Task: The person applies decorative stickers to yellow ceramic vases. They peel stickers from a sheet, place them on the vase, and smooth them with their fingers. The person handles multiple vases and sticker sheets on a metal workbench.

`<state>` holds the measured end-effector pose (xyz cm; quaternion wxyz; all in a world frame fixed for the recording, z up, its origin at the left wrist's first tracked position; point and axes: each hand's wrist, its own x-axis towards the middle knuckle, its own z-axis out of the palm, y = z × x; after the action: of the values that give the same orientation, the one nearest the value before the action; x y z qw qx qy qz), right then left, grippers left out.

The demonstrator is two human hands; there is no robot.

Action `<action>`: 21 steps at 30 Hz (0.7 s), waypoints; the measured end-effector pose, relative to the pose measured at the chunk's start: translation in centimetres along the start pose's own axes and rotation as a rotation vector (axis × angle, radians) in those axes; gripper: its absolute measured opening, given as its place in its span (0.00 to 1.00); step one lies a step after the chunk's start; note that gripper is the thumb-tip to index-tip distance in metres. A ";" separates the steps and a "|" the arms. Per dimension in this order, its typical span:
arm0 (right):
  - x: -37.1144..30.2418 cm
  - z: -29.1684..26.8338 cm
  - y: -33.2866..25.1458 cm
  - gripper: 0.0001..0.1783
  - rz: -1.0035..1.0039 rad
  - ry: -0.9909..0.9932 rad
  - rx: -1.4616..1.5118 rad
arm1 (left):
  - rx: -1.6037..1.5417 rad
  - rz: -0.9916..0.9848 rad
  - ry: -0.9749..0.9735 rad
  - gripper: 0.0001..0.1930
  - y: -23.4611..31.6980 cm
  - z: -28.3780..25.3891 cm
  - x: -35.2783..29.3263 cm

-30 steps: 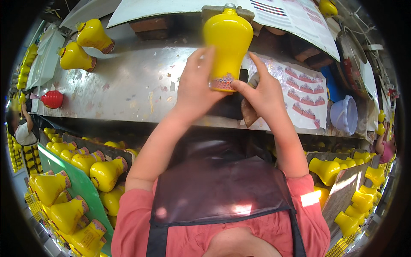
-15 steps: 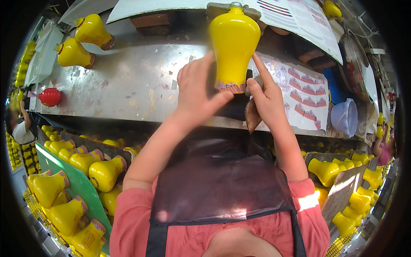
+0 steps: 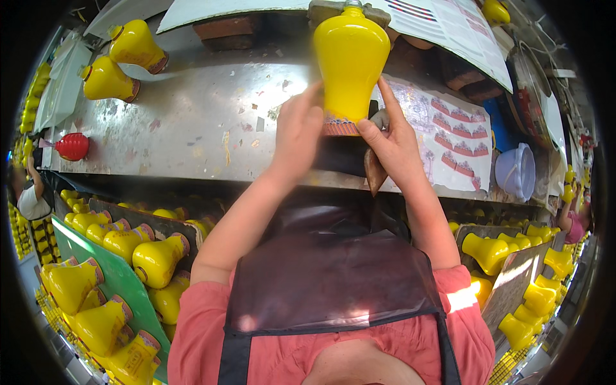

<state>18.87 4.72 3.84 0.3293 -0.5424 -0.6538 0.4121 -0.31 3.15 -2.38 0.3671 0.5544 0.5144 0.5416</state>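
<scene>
A glossy yellow bottle (image 3: 351, 58) with a narrow glass neck lies with its neck away from me. Round its base runs a patterned red and blue decal band (image 3: 341, 126). My left hand (image 3: 298, 131) is closed against the left side of the base, its fingertips partly hidden and slightly blurred. From the right, my right hand (image 3: 396, 138) grips the base, thumb on the band's edge and fingers along the side. Below the right palm juts a brown pointed piece (image 3: 375, 172) of unclear kind. The neck end rests by a grey block (image 3: 321, 13).
A decal sheet (image 3: 459, 144) lies right of my hand, beside a pale bucket (image 3: 515, 172). Two yellow bottles (image 3: 110, 79) and a red ribbed object (image 3: 72, 147) stand left on the metal table (image 3: 192, 128). Yellow bottles (image 3: 160, 256) fill racks on both sides below.
My left hand has drawn in, its thumb lifting off the decal band and upward. My right thumb has slid left onto the band. The bottle has turned or shifted slightly, its base now looking more level.
</scene>
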 end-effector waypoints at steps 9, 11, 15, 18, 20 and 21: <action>-0.1 0.6 0.1 0.50 0.001 0.011 -0.049 | 0.099 0.006 0.043 0.26 -0.8 0.7 0.3; 0.1 0.7 0.5 0.50 -0.045 0.027 -0.102 | -0.118 -0.072 -0.013 0.26 -0.9 0.4 0.3; 0.3 0.6 1.1 0.50 -0.076 0.049 0.006 | -0.289 -0.085 -0.150 0.27 -0.4 -0.5 -0.5; 0.2 0.7 1.2 0.50 -0.043 0.033 -0.114 | 0.217 0.035 -0.113 0.27 -0.4 -0.2 -0.4; 0.1 0.9 1.1 0.50 -0.038 0.032 -0.134 | 0.176 0.093 -0.029 0.26 -0.5 0.2 -0.4; 0.1 1.0 1.0 0.50 -0.064 0.044 -0.142 | 0.159 0.081 -0.002 0.25 -0.6 0.4 -0.4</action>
<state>18.44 4.72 2.45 0.3171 -0.5522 -0.6911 0.3419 0.04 2.98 -3.10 0.3002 0.6025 0.5327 0.5129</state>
